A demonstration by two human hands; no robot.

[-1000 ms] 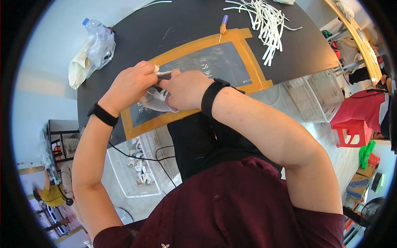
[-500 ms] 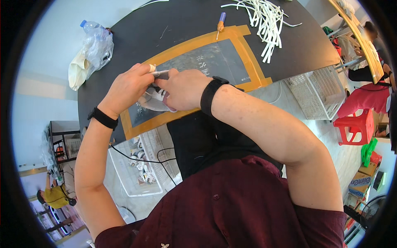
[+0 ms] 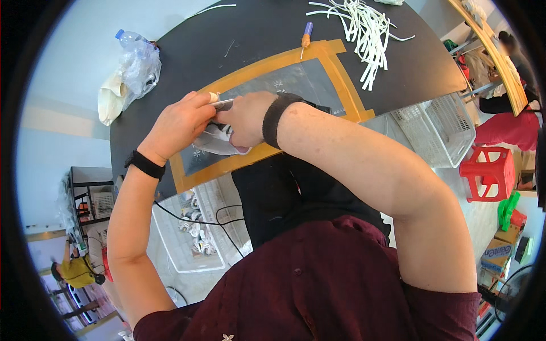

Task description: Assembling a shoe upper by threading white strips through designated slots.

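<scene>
A soft white-and-grey piece that looks like a shoe upper (image 3: pixel 220 145) is held between my hands, low over the dark mat. My left hand (image 3: pixel 183 122) pinches its upper left side, with a light-coloured wrap on one finger. My right hand (image 3: pixel 249 120) has its fingers bent into the piece from the right. A narrow pale strip shows between the fingertips of both hands; the fingers hide the rest of it. Underneath, the mat (image 3: pixel 196 162) is edged with yellow-brown tape.
Beyond the mat lie a blue-and-orange-handled awl (image 3: pixel 306 38) and a heap of white laces (image 3: pixel 364 31). A plastic bag with a bottle (image 3: pixel 139 62) sits at the left table edge. White crates (image 3: pixel 213 262) (image 3: pixel 435 136) and a red stool (image 3: pixel 488 173) stand below; other people are farther off.
My right hand has turned slightly and shifted left against the piece, and its lower edge shows more. The whole view has moved a little; both hands keep their hold.
</scene>
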